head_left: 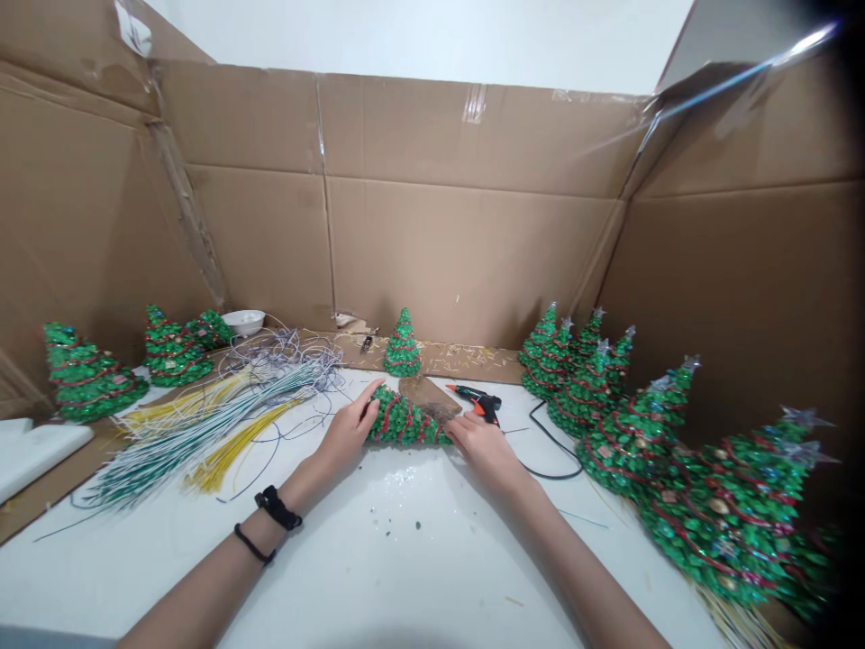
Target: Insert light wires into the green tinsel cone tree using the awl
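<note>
A small green tinsel Christmas tree (405,421) with a red bead garland lies on its side on the white table (419,559). My left hand (348,433) grips its pointed end, fingers curled around it. My right hand (481,446) holds its wide base end, fingers closed on it. A black and orange glue gun (477,399) lies just beyond my right hand, beside a brown board (425,394).
Finished trees with silver stars (676,451) crowd the right side. More trees (87,374) stand at left, one upright tree (403,345) at the back. Bundles of yellow, green and white wires (216,415) lie left. A white bowl (243,320) sits behind. Cardboard walls (459,234) enclose the table.
</note>
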Demonstrator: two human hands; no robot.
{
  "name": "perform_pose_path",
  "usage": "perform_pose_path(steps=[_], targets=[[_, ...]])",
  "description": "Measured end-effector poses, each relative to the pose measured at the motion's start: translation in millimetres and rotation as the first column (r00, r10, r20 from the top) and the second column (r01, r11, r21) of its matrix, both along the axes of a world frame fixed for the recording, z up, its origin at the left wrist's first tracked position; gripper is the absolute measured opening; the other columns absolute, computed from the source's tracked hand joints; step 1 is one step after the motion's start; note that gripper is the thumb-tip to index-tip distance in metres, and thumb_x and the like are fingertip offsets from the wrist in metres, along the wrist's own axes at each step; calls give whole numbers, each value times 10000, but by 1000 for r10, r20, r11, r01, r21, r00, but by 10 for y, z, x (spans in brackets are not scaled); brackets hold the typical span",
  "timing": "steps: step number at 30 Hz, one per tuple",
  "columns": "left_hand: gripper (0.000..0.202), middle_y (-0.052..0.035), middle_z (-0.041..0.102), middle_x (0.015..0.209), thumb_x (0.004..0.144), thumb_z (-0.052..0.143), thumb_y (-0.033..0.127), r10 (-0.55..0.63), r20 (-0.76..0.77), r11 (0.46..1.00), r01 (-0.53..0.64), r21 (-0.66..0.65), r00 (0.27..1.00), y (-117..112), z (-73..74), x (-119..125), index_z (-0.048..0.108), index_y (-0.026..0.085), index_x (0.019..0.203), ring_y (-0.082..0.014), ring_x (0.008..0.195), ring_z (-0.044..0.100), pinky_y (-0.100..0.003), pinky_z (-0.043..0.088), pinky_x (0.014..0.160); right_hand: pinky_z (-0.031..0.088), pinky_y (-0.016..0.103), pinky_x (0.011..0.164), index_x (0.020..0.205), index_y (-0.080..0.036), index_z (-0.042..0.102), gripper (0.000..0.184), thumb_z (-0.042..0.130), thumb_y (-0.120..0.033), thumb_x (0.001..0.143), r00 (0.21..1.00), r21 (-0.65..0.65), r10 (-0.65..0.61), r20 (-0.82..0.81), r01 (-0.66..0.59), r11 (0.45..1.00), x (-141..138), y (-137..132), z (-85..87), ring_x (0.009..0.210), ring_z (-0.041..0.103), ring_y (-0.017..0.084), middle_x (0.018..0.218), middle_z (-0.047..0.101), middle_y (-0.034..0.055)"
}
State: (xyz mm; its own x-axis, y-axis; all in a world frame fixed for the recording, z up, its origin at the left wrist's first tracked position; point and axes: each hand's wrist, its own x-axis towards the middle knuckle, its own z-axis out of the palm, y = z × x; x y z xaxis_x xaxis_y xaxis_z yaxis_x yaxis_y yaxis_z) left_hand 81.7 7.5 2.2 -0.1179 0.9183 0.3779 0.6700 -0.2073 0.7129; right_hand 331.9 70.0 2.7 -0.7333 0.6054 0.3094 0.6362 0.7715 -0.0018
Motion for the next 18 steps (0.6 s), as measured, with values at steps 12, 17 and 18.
perform_pose_path(steps=[12, 17, 18], targets=[[533, -76, 501, 1387, 934, 287, 443, -28, 50, 999, 26, 25, 998, 2, -9, 18, 401, 199, 1393, -235, 1248, 480, -380, 365, 1041, 394, 260, 717, 915, -171, 600, 226, 377, -185, 951, 993, -97, -65, -99, 55, 994, -97, -62, -8, 878, 578, 173, 890, 649, 66], [541, -76, 480, 1406, 937, 275, 455, -48, 63, 999, 48, 12, 997, 15, -13, 6, 388, 197, 1399, -230, 1278, 452, -390, 343, 1068, 380, 251, 695, 917, -178, 592, 224, 372, -200, 951, 992, -99, -106, -70, 99, 990, -96, -93, -15, 913, 572, 177, 903, 645, 76], [542, -77, 471, 1413, 936, 275, 456, -50, 62, 999, 49, 15, 997, 20, -16, 3, 390, 194, 1397, -227, 1287, 443, -390, 333, 1076, 374, 248, 684, 916, -179, 591, 219, 375, -198, 949, 991, -100, -113, -65, 106, 989, -103, -104, -14, 910, 572, 176, 903, 646, 76]])
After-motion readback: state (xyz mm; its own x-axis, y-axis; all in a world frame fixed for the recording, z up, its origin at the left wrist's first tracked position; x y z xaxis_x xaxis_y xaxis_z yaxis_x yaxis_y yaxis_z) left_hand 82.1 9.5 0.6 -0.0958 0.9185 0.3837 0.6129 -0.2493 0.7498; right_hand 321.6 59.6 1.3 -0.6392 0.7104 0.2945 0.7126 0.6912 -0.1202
